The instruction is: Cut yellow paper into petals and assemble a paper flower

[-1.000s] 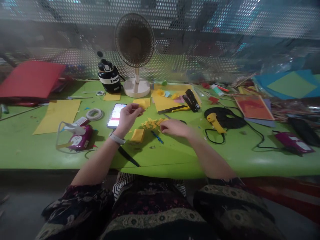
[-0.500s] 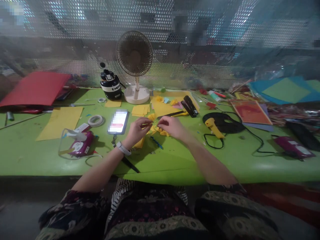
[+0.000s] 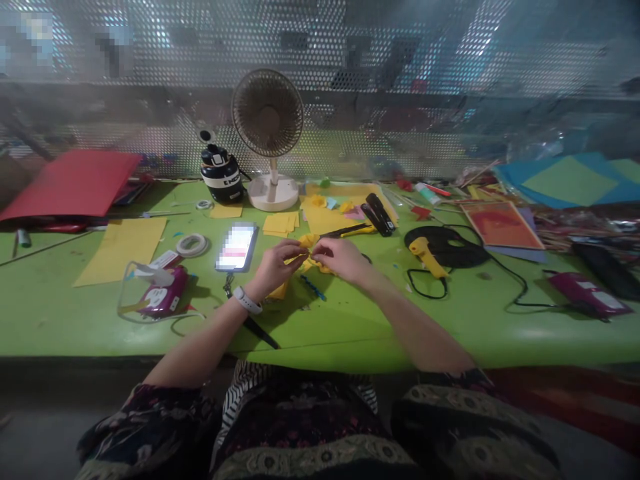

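Note:
My left hand [image 3: 277,267] pinches a small curled yellow paper piece [image 3: 309,239] above the green table. From the other side my right hand [image 3: 344,259] meets it, fingertips closed at the paper's lower edge. The fingers hide part of the piece. Below them lie crumpled yellow paper bits [image 3: 320,266], partly covered by my right hand, and a thin blue twisted strip [image 3: 313,288]. Scissors [image 3: 350,231] with yellow-and-black handles rest just behind my right hand. A stack of yellow paper squares [image 3: 281,223] is behind my left hand.
A lit phone [image 3: 237,248] and tape roll [image 3: 192,245] lie left. Behind stand a fan [image 3: 273,193] and black bottle [image 3: 222,179]. A black stapler [image 3: 379,215], yellow glue gun [image 3: 428,256] with its cable, and purple box [image 3: 589,293] are right.
My right hand has moved slightly left, so its fingertips now meet my left fingertips at the yellow paper piece. The view has tilted up slightly.

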`<action>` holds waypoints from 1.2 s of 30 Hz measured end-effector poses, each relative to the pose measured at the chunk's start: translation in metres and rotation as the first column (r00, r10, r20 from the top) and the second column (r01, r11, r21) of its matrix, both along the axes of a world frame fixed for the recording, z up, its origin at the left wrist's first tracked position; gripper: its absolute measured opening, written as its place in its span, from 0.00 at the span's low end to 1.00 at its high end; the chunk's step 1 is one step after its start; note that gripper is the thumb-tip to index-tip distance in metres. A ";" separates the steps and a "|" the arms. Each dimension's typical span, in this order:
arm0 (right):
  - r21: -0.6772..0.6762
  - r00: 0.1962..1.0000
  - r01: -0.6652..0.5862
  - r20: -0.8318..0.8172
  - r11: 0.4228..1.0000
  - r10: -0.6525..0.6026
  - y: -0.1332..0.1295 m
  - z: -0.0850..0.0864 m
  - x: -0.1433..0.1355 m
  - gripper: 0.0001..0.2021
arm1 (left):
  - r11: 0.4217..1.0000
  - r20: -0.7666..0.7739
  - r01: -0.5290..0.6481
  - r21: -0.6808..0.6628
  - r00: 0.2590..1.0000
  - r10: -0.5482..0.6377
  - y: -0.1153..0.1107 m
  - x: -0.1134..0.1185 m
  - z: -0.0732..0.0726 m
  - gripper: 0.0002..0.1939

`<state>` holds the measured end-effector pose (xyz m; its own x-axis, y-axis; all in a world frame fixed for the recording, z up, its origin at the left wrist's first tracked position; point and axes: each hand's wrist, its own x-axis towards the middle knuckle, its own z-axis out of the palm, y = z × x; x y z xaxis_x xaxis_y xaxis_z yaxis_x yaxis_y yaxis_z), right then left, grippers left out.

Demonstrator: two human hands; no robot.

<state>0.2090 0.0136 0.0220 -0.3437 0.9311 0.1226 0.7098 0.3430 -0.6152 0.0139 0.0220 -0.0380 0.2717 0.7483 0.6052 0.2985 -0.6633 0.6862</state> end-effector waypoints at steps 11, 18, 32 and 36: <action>0.028 0.988 -0.024 0.150 0.999 0.019 0.000 0.002 -0.001 0.04 | 1.000 -0.071 0.017 0.005 0.997 -0.017 -0.003 -0.001 0.006 0.08; 0.061 0.978 -0.049 0.204 0.997 0.036 -0.002 0.004 -0.001 0.04 | 1.000 -0.076 0.026 0.004 0.997 -0.026 -0.003 -0.001 0.006 0.07; 0.059 0.998 -0.028 0.057 0.998 0.024 -0.002 0.005 0.003 0.03 | 0.977 0.164 0.088 -0.193 0.985 -0.056 0.006 -0.001 -0.006 0.11; 0.036 0.996 -0.008 -0.088 0.999 0.011 0.000 0.007 0.008 0.06 | 0.960 0.231 0.092 -0.266 0.972 -0.029 0.005 -0.003 0.002 0.12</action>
